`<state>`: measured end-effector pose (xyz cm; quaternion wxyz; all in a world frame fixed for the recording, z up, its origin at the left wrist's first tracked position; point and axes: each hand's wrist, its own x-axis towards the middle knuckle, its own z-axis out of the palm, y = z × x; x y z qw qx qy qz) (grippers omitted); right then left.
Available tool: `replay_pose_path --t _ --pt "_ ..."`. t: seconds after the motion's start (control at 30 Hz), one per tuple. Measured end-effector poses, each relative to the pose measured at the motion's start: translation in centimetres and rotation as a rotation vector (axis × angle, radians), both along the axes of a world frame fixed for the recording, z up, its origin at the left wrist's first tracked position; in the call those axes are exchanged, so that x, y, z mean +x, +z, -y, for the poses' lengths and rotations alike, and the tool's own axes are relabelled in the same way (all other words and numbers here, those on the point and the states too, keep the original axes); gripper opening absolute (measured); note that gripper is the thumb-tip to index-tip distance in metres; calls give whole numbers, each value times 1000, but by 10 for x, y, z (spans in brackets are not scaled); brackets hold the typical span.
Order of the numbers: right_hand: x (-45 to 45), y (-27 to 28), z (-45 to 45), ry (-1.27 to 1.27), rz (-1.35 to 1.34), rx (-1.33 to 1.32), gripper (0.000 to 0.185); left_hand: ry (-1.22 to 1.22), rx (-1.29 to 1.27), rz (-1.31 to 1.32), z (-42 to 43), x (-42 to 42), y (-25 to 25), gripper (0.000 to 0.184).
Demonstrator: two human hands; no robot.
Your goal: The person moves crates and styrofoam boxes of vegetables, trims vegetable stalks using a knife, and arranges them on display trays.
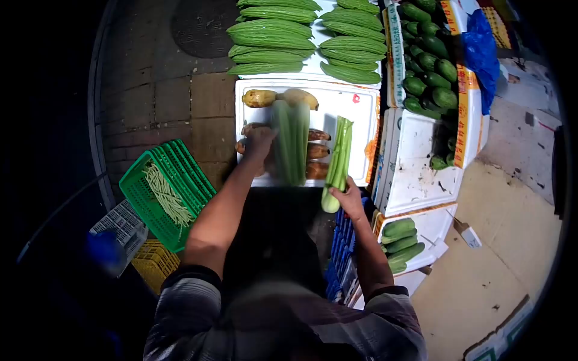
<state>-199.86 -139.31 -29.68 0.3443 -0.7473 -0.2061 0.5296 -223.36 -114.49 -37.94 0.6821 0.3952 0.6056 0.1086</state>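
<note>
My right hand (349,197) is closed round the pale lower end of a celery bunch (340,150), which stands tilted over the right part of a white foam box lid (355,99). My left hand (260,143) is at the left side of a blurred bundle of long green stalks (292,144); its fingers are smeared and partly hidden, so their grip does not show. Under and beside the bundle lie several brown lotus roots (318,150). A paler lotus root (280,98) lies along the lid's far edge.
Bitter melons (274,33) lie in rows beyond the lid. At right are a box of dark green gourds (433,66), a blue plastic bag (481,51) and green cucumber-like vegetables (402,243). Green crates (141,180) with long beans (165,195) stand at left, near a yellow crate (153,262).
</note>
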Motion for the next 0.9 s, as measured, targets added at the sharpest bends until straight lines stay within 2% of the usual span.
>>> replay_pose_path --t 0.1,0.13,0.17,0.23,0.3,0.4,0.47,0.5,0.53,0.6,0.7,0.73,0.83,0.87,0.9 --pt "40 -45 -10 108 306 -97 60 -97 451 -209 -15 13 -64 30" --pt "47 -58 -14 158 401 -172 60 -119 101 -208 -31 22 -40 38" --pt "52 -70 -19 208 499 -247 61 -159 124 -270 -38 30 -41 39" --pt "52 -93 -20 289 658 -199 68 -242 166 -392 -46 44 -50 42" --pt "47 -117 -23 358 822 -142 75 -245 144 -363 -54 54 -56 46" --pt "44 -112 -21 297 682 -229 77 -255 93 -262 -56 59 -74 54" --pt "42 -93 -29 239 566 -263 72 -372 121 -399 -63 65 -62 55" --pt "42 -98 -24 185 518 -191 69 -430 129 -469 -63 66 -54 55" --pt "43 -110 -14 130 469 -124 66 -381 130 -337 -62 62 -50 59" --pt "45 -136 1 32 341 -28 58 -286 129 -278 -55 55 -68 58" --pt "44 -129 2 -57 167 -97 67 -98 138 -184 -38 43 -45 57" --pt "42 -115 -3 -59 215 -132 60 -25 147 -149 -32 37 -29 57" --pt "42 -93 -4 -45 256 -208 51 -7 310 -72 -14 11 10 55" --pt "40 -81 -6 -6 336 -215 41 60 321 -6 -9 2 20 54" --pt "37 -76 -6 -14 357 -154 40 81 357 29 -2 -10 32 54"
